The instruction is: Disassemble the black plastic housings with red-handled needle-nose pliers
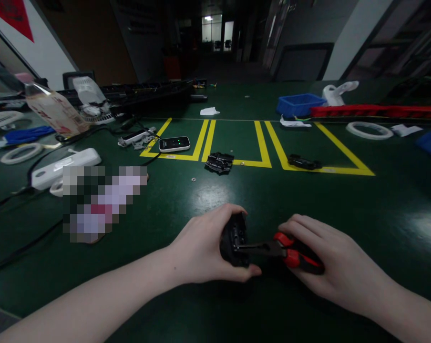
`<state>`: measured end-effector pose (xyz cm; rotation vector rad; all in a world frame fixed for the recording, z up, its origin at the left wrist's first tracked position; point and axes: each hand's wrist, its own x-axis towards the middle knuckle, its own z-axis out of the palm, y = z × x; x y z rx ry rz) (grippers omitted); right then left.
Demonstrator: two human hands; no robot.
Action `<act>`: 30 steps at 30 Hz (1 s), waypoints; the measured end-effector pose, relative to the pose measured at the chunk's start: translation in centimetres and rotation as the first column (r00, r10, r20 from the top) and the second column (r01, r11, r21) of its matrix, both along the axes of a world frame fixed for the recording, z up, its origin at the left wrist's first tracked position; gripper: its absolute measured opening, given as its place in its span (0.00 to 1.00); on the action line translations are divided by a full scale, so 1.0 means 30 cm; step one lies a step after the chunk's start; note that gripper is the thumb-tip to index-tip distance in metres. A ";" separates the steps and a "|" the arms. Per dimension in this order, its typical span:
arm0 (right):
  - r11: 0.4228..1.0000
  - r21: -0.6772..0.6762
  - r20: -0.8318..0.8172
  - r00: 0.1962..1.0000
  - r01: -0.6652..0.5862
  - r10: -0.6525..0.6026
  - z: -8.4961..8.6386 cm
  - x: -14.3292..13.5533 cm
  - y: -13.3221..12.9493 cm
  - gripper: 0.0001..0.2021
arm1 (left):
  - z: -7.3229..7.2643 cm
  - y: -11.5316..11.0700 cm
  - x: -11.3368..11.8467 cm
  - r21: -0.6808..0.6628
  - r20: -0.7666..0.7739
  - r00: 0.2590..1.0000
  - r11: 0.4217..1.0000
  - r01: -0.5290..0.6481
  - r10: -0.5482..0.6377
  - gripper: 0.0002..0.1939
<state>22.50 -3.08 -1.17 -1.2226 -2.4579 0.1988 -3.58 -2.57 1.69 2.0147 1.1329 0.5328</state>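
Observation:
My left hand (210, 247) is wrapped round a black plastic part (234, 239) above the near middle of the green table. Fingers closed, my right hand (323, 259) grips red-and-black long-nosed pliers (290, 251). The metal jaws point left and their tip touches or enters the black part; whether they clamp anything there is too small to tell. Further back, a second black part (220, 163) lies at the front edge of the middle yellow-taped area. Another dark piece (304, 162) rests in the right taped area.
On the left are a white power strip (67, 167), black cables, a bottle (56, 107) and a small device with green lights (174, 144). A blue bin (299, 105), a red strip (376, 112) and a tape roll (369, 130) lie at the back right.

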 end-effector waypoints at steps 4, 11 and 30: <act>1.000 0.014 -0.019 1.000 -0.013 0.013 -0.009 -0.005 0.007 0.14 | -0.003 0.003 -0.004 0.040 -0.022 1.000 0.999 0.004 -0.003 0.37; 0.997 0.066 0.033 0.999 -0.033 0.031 -0.031 0.015 0.007 0.20 | 0.014 0.015 -0.016 -0.047 -0.002 0.999 0.997 0.055 -0.055 0.34; 0.998 -0.056 0.003 1.000 0.028 -0.027 -0.014 0.002 0.018 0.17 | -0.017 0.014 -0.012 0.047 0.026 1.000 0.999 -0.002 0.001 0.42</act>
